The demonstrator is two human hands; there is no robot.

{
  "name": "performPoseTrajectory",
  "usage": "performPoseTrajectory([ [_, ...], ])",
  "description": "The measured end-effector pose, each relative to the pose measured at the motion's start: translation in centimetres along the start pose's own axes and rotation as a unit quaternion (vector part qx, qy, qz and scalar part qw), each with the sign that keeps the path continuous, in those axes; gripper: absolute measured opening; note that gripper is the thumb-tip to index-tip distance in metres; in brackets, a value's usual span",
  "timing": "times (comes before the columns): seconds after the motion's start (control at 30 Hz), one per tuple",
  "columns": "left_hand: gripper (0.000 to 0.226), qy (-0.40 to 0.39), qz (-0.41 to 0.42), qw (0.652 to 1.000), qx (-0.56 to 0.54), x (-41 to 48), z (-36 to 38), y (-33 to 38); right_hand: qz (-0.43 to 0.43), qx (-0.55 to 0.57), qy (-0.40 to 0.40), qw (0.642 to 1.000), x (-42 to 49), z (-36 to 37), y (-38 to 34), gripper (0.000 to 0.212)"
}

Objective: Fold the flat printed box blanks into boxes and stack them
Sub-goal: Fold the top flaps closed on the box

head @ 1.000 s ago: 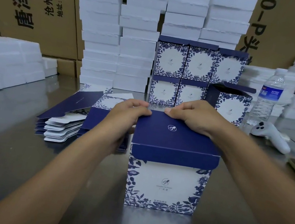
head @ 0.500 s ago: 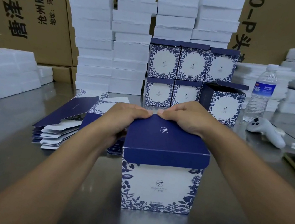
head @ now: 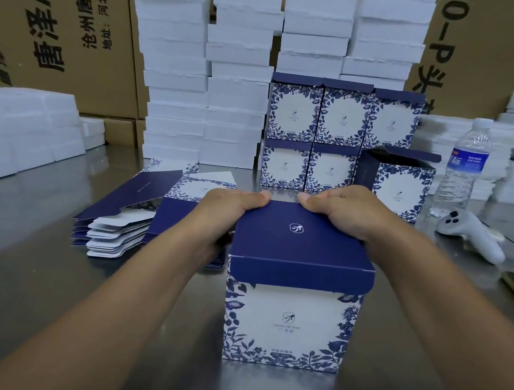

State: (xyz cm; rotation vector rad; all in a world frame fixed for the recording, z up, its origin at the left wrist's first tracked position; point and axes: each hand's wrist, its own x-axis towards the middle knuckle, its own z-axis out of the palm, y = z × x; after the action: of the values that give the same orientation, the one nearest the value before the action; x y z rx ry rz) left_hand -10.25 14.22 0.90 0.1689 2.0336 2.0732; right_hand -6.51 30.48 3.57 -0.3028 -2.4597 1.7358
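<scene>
In the head view the box [head: 287, 329] stands upright on the steel table [head: 29, 286], mid-width and toward its near edge, with its blue lid flap [head: 301, 246] folded over the top. To seat it square, I judge the far edge needs even pressure at both corners. The left hand [head: 226, 210] and right hand [head: 344, 213] both curl over that far edge, thumbs on top, forearms reaching straight forward.

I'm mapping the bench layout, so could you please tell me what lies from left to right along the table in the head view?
White foam blocks → pile of flat box blanks → near folded box → white controller.
</scene>
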Motion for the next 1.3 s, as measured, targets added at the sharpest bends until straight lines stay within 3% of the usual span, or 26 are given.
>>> performPoseTrajectory([
  [0.33, 0.02, 0.015, 0.022, 0.999, -0.041, -0.2, -0.2, -1.0, -0.002, 0.021, 0.006, 1.0, -0.1, 0.1, 0.1, 0.021],
  [0.6, 0.021, 0.024, 0.069, 0.997, -0.009, -0.2, -0.2, -0.8, 0.018, 0.017, -0.003, 1.0, 0.2, -0.3, 0.6, 0.027],
  [0.77, 0.018, 0.012, 0.07, 0.997, -0.013, -0.2, -0.2, -0.9, 0.057, 0.08, -0.025, 0.995, 0.3, -1.1, 1.5, 0.026],
  [1.1, 0.027, 0.029, 0.054, 0.996, -0.057, -0.9, 0.1, -1.2, 0.051, 0.114, -0.014, 0.992, 0.4, -0.9, 1.9, 0.028],
  [1.3, 0.019, 0.032, 0.056, 0.997, -0.034, -0.7, 0.0, -1.0, 0.047, 0.142, 0.003, 0.989, 0.2, -1.2, 2.7, 0.027],
])
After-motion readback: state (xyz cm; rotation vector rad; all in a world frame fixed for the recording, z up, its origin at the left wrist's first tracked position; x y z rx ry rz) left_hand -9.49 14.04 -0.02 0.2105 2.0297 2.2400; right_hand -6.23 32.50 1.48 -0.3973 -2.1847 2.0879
